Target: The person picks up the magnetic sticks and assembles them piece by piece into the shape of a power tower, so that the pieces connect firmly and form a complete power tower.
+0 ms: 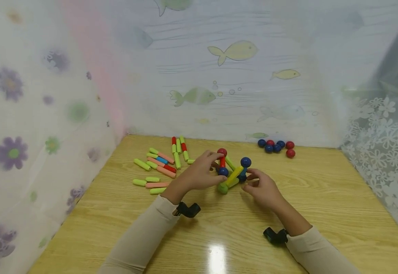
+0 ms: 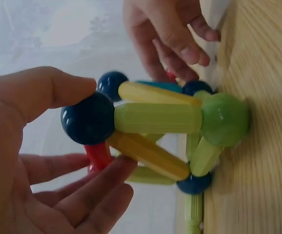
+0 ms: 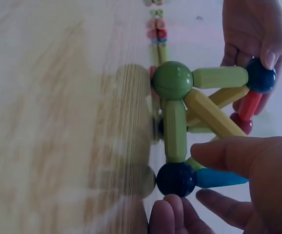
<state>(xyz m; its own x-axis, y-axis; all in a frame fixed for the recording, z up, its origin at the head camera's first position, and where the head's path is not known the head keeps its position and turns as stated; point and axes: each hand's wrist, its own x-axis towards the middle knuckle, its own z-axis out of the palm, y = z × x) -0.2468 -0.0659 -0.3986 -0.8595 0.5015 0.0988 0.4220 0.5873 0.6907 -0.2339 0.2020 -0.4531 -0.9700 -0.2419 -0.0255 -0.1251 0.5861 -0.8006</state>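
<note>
A frame of magnetic building rods and balls (image 1: 234, 176) stands on the table between both hands. My left hand (image 1: 202, 171) holds its left side, thumb on the upper blue ball (image 2: 88, 118) and fingers around the red rod (image 2: 98, 155). A green ball (image 3: 172, 80) forms the near bottom corner, joined to green rods and a yellow rod (image 1: 234, 175). My right hand (image 1: 265, 189) is beside the right corner, fingers loosely bent. Its fingertips (image 3: 172, 202) reach the lower blue ball (image 3: 176, 179), while thumb and forefinger stand apart near the blue rod (image 3: 221, 177).
Loose rods in green, orange, red and blue (image 1: 161, 170) lie in groups at the left of the wooden table (image 1: 240, 236). Several blue and red balls (image 1: 277, 147) sit at the back right. Patterned curtains (image 1: 192, 76) stand behind and at both sides.
</note>
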